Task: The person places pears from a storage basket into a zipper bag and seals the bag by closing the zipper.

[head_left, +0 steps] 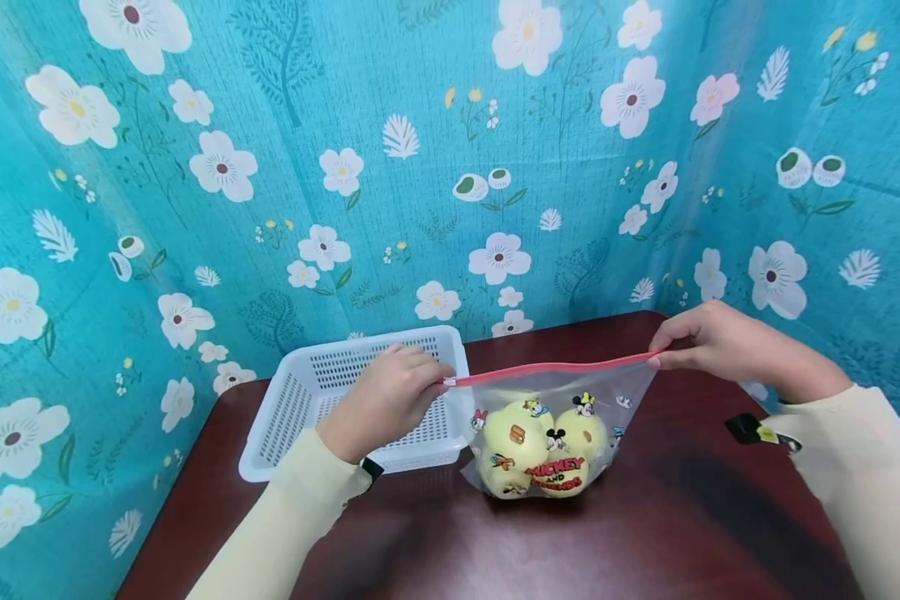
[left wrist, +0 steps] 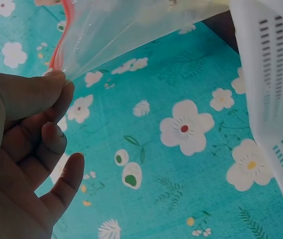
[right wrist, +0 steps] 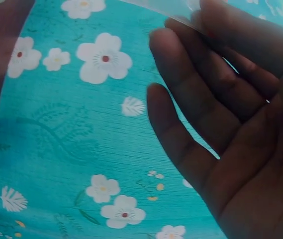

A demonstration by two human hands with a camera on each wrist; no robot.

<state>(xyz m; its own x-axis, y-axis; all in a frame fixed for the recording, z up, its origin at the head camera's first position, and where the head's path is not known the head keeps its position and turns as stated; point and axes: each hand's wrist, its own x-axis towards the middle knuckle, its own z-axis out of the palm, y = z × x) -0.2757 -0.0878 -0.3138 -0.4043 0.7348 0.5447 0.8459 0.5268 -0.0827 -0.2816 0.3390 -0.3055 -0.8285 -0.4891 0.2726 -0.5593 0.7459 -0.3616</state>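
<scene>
A clear zip bag [head_left: 615, 400] with cartoon prints hangs stretched between my two hands in the head view. Several pale yellow round things [head_left: 516, 440] fill its lower part. Its red zip strip [head_left: 555, 368] runs nearly straight and looks closed along the top. My left hand [head_left: 390, 396] pinches the strip's left end, at a small white slider [head_left: 450, 382], between thumb and forefinger. The right top corner is pinched by my right hand [head_left: 727, 346]. In the right wrist view, that hand's other fingers [right wrist: 173, 134] are loosely bent, and only a bit of the bag shows.
On the dark red-brown table [head_left: 645, 517], a white slotted plastic basket [head_left: 270, 417] stands to the left, partly behind my left forearm. A blue flowered cloth [head_left: 420, 250] hangs behind and around the table. Dark straps with small gear [head_left: 761, 433] sit at my wrists.
</scene>
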